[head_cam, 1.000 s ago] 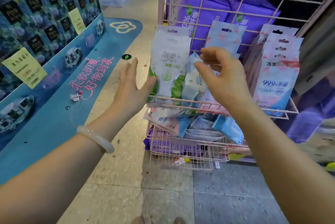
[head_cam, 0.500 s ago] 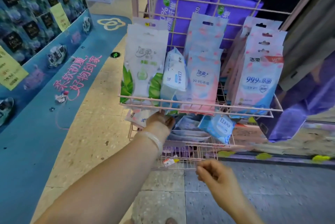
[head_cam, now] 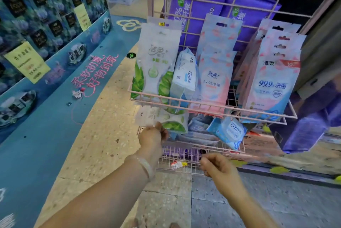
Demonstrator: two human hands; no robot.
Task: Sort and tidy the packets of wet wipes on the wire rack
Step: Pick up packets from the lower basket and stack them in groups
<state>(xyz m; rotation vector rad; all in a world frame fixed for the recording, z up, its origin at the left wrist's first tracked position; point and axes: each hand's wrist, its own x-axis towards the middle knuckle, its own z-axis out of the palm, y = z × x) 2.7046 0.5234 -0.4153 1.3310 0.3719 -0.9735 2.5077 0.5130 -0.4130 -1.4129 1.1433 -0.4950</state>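
A pink wire rack (head_cam: 212, 101) holds upright wet-wipe packets on its upper shelf: a green-and-white packet (head_cam: 156, 61), a small blue EDI packet (head_cam: 185, 74), pink packets (head_cam: 215, 76) and a pink stack (head_cam: 273, 78) at the right. The lower shelf holds loose packets, among them a blue EDI packet (head_cam: 227, 132). My left hand (head_cam: 153, 136) reaches under the upper shelf and grips a green-and-white packet (head_cam: 160, 118) lying sideways. My right hand (head_cam: 219, 168) hangs loosely curled in front of the lower shelf, holding nothing.
Purple bulk packs (head_cam: 199, 4) sit behind the rack's wire back. A blue curved display stand (head_cam: 36, 72) with yellow price cards fills the left. Speckled floor (head_cam: 110, 144) lies between. A price tag (head_cam: 177, 164) hangs on the lowest basket.
My right hand let go of the upper-shelf packets and dropped in front of the lower shelf. My left hand went down under the upper shelf and took hold of a green-and-white packet.
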